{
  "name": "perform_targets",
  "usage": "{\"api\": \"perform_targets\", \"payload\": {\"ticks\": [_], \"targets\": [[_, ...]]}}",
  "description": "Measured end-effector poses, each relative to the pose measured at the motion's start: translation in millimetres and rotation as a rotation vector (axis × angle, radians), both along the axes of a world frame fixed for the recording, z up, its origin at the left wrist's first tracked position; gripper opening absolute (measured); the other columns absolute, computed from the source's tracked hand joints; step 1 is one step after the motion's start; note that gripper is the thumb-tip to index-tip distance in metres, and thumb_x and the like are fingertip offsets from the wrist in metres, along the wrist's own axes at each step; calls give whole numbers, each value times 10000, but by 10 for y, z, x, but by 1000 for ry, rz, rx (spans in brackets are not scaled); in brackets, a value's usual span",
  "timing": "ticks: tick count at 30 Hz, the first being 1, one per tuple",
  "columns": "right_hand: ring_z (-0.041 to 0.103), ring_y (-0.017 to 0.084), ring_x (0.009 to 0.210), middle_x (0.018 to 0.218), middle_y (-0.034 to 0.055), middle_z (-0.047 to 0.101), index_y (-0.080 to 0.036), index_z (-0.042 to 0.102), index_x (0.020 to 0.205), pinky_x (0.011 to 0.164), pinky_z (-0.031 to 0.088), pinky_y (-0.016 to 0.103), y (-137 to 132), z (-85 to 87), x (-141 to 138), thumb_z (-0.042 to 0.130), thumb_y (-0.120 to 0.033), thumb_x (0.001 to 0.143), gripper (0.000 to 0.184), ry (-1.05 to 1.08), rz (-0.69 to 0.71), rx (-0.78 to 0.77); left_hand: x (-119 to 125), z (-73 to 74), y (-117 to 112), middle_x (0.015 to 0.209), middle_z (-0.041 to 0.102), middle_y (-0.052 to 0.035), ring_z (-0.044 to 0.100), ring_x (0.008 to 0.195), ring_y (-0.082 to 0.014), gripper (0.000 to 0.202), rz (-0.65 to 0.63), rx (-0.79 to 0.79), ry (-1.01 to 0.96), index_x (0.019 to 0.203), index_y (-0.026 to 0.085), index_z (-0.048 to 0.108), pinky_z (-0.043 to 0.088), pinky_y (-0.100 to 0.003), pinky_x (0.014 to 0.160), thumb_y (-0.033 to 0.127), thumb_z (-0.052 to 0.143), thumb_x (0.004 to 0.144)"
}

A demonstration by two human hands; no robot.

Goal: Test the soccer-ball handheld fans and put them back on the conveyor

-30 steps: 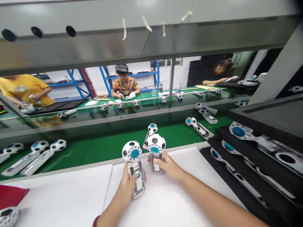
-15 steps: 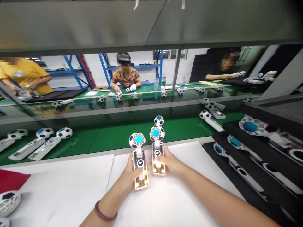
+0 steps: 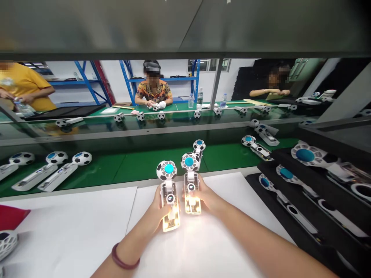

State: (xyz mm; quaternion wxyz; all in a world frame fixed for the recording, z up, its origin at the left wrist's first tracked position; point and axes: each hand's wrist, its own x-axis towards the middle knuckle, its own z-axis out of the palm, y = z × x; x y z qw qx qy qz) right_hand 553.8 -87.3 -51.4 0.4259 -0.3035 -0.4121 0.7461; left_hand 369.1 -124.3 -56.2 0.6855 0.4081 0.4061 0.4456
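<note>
Two handheld fans with football-patterned heads are held upright side by side above the white table top (image 3: pixel 226 235). My left hand (image 3: pixel 156 210) is closed around one fan (image 3: pixel 170 199), its thumb on the front of the clear handle. My right hand (image 3: pixel 207 195) grips the other fan (image 3: pixel 191 189) the same way, slightly farther off. Both heads have bright blue centres facing me. Each handle carries a small round lit display and glows warm yellow near its bottom. The fingers behind the handles are mostly hidden.
A green conveyor belt (image 3: pixel 127 170) runs across ahead, carrying more fans (image 3: pixel 59 175) left and right. Black foam trays (image 3: pixel 278 216) hold fans on my right. A red sheet (image 3: pixel 13 216) lies at left. Three co-workers sit or stand beyond; a grey panel (image 3: pixel 174 31) hangs overhead.
Both hands keep their grip on the fans, nearly in place. The displays' digits look different. Fans on the near belt have shifted slightly right, and the far-right co-worker's hands no longer hold a fan.
</note>
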Motion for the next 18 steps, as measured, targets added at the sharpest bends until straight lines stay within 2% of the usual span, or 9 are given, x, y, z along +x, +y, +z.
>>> {"api": "perform_targets", "payload": {"ticks": [3, 11, 18], "targets": [[603, 179, 691, 793, -14, 595, -241, 298, 1095, 661, 467, 340, -1, -21, -5, 719, -213, 583, 664, 0, 13, 11, 24, 41, -28, 965, 561, -59, 555, 849, -222, 796, -3, 15, 9, 1267, 254, 260, 439, -331, 733, 303, 742, 636], [605, 183, 728, 825, -8, 577, -235, 318, 1065, 683, 469, 338, 2, -30, 11, 727, -242, 593, 625, -25, 24, 20, 11, 20, 0, 878, 566, -40, 552, 715, -185, 827, -29, -25, -72, 1263, 255, 237, 436, -297, 636, 324, 762, 627], [607, 195, 754, 839, -2, 579, -245, 275, 1136, 739, 470, 373, 26, -105, 11, 718, -252, 604, 692, -13, 33, 16, 30, 37, -1, 869, 581, -44, 569, 692, -188, 805, -3, -17, -91, 1230, 235, 258, 448, -308, 636, 310, 771, 614]]}}
